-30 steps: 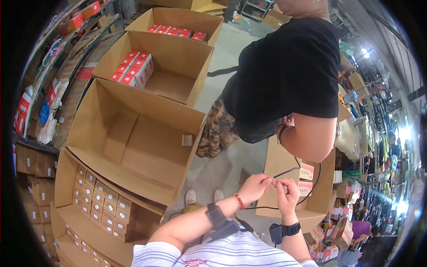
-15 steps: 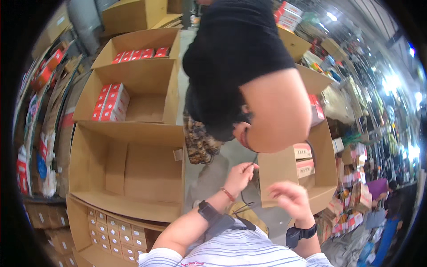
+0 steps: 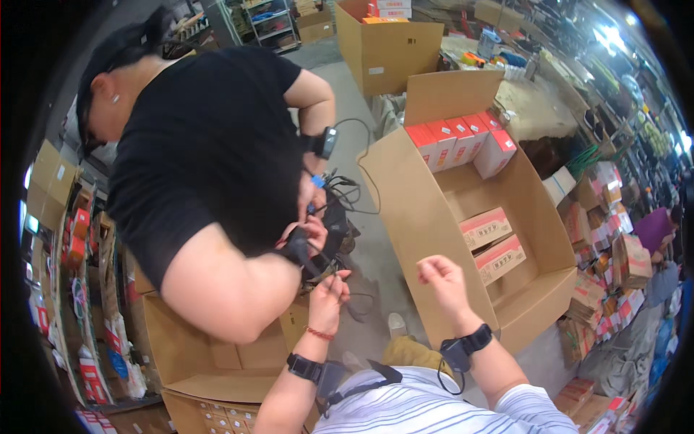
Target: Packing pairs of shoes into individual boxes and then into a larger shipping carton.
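Observation:
My left hand pinches a thin black cable beside a co-worker's hands. The co-worker, in a black shirt, bends in from the left and holds a black device with cables about it. A tangle of black cables hangs beyond those hands. My right hand is raised with its fingers curled in and nothing visible in them. It is over the near-left side of an open carton, which contains red-and-white boxes at its far end and two brown-and-red boxes midway.
At lower left, another open carton is partly hidden by the co-worker; small labelled boxes sit below it. A third carton stands farther back. Loaded shelves line the left, and stacked cartons the right. Grey floor runs between.
My view has turned to the right. The co-worker now appears at the left, with both hands on the black device near my left hand. My right hand's fingers have curled in more.

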Demonstrator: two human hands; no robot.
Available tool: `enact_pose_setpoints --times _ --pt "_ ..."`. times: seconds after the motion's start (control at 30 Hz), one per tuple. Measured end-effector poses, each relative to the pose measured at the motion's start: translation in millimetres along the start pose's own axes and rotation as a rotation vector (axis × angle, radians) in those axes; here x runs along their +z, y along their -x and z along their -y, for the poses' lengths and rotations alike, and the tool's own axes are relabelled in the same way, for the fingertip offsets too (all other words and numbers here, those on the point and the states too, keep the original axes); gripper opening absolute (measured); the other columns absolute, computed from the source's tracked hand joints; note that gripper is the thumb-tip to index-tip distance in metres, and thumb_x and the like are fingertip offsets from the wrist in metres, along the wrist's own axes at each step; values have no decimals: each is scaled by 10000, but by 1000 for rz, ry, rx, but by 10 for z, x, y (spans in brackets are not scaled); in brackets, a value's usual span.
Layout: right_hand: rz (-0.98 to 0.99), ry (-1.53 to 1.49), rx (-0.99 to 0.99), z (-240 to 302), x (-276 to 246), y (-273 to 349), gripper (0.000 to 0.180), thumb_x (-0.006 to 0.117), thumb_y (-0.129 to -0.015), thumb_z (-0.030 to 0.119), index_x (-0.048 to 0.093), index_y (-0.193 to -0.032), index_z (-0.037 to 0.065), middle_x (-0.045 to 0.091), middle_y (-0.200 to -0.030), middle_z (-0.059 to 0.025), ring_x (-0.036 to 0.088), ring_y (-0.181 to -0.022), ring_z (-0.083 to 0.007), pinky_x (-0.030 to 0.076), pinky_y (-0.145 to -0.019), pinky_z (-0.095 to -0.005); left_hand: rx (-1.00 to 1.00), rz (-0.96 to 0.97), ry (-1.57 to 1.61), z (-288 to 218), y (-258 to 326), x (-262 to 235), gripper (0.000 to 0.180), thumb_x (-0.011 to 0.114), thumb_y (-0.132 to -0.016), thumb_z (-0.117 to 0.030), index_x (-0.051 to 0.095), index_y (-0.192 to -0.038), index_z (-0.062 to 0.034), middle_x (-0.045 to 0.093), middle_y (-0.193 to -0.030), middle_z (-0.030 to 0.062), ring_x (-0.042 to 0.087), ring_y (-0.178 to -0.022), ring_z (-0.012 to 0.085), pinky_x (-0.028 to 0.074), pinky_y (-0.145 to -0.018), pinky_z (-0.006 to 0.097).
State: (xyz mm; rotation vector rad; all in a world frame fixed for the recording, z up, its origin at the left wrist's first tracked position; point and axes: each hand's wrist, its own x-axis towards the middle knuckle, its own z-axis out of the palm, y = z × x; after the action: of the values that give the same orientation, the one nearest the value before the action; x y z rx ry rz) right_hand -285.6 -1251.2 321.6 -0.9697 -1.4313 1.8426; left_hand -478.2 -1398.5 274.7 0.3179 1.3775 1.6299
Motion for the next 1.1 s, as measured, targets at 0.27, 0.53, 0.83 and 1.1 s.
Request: enact_pose_setpoints --times 0.27,0.53,0.83,1.1 --pt "385 251 -107 -461 276 -505 252 615 -867 223 646 -1027 30 619 -971 -104 609 -838 -221 482 -776 -326 85 -123 309 30 -237 280 181 478 -975 -196 544 -1051 -46 545 -868 25 559 -791 130 513 -885 352" --pt "595 453 -195 -664 677 -711 284 624 -856 286 649 -1010 49 652 -864 -124 634 -761 -267 476 -683 -384 210 -87 569 -9 -297 193 141 489 -961 -159 529 -1046 -54 537 -992 47 553 -950 163 478 -975 385" --pt "496 524 -352 -575 336 -930 150 680 -804 165 666 -884 39 619 -783 -125 606 -693 -292 482 -621 -374 230 -129 413 -110 -358 84 109 536 -944 -181 560 -1010 -98 559 -982 13 576 -913 139 501 -907 365" --pt "353 476 -406 -260 668 -1163 132 671 -820 164 687 -868 42 596 -718 -111 593 -657 -265 462 -590 -344 36 -150 406 -71 -330 -161 284 513 -948 -375 571 -964 -97 565 -891 0 562 -850 120 503 -845 343"
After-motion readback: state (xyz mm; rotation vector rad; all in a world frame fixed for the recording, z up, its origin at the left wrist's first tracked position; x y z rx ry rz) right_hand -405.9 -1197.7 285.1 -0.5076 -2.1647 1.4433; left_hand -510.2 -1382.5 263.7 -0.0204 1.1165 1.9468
